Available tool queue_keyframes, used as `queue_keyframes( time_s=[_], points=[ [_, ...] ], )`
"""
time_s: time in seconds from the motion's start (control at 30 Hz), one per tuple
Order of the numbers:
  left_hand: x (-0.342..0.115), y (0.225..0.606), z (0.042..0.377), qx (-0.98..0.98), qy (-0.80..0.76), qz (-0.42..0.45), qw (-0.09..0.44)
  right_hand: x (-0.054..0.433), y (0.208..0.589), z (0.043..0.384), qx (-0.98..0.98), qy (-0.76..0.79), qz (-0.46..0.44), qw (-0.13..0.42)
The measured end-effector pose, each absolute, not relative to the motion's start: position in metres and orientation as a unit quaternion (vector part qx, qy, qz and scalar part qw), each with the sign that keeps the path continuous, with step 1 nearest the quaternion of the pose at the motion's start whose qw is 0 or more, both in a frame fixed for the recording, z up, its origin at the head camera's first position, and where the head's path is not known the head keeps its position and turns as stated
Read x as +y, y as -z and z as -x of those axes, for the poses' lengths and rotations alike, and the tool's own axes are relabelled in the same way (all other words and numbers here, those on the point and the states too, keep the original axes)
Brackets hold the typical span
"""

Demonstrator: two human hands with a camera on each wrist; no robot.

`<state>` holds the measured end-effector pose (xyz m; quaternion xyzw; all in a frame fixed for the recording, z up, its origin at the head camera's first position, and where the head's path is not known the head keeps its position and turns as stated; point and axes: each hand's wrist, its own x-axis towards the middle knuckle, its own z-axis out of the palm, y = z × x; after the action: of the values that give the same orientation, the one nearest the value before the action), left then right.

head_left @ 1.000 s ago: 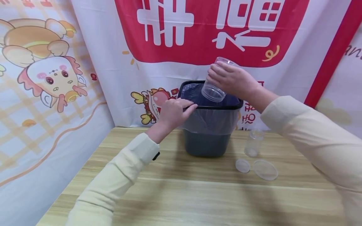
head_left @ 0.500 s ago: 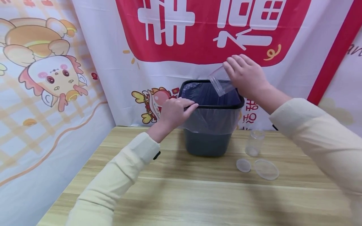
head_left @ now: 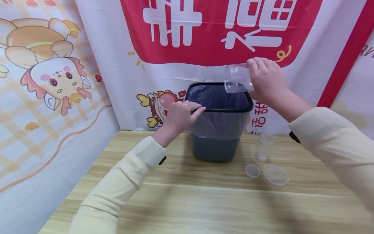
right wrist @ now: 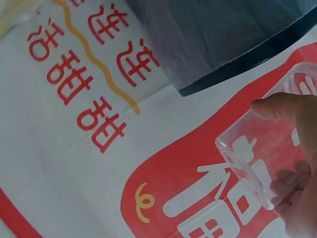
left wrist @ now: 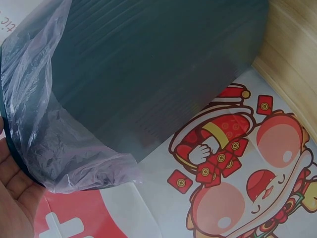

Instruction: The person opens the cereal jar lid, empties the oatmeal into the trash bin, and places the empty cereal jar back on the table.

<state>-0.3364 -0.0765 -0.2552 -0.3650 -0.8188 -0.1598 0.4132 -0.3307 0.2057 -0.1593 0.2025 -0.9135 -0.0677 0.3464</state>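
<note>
A dark bin (head_left: 214,151) stands on the table, lined with a clear plastic bag (head_left: 217,126) folded over its black rim. My left hand (head_left: 180,117) grips that rim at its near left corner; in the left wrist view its fingers (left wrist: 17,186) lie at the bag-covered edge. My right hand (head_left: 268,79) holds a clear plastic jar (head_left: 238,78) on its side above the bin's right rim, mouth to the left. Thumb and fingers wrap the jar in the right wrist view, and its walls look see-through.
To the right of the bin, a second clear jar (head_left: 264,148) stands upright on the wooden table (head_left: 187,208). Two translucent round lids, a smaller one (head_left: 252,171) and a larger one (head_left: 276,175), lie before it. A printed cloth (head_left: 163,74) hangs close behind the bin.
My right hand has moved right with the jar, from over the bin's opening to its right rim, and the jar has turned from mouth-down to nearly level. The left hand stays put.
</note>
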Motion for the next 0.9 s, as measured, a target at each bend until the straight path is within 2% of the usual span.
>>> queue_keyframes(
  time_s=[0.5, 0.9],
  points=[
    [-0.078, 0.255, 0.338, -0.816, 0.157, 0.369, 0.417, 0.228, 0.174, 0.313, -0.931, -0.077, -0.133, 0.331],
    [-0.078, 0.256, 0.339, -0.813, 0.161, 0.375, 0.414, 0.25, 0.192, 0.297, -0.935, -0.187, -0.111, 0.28]
  ],
)
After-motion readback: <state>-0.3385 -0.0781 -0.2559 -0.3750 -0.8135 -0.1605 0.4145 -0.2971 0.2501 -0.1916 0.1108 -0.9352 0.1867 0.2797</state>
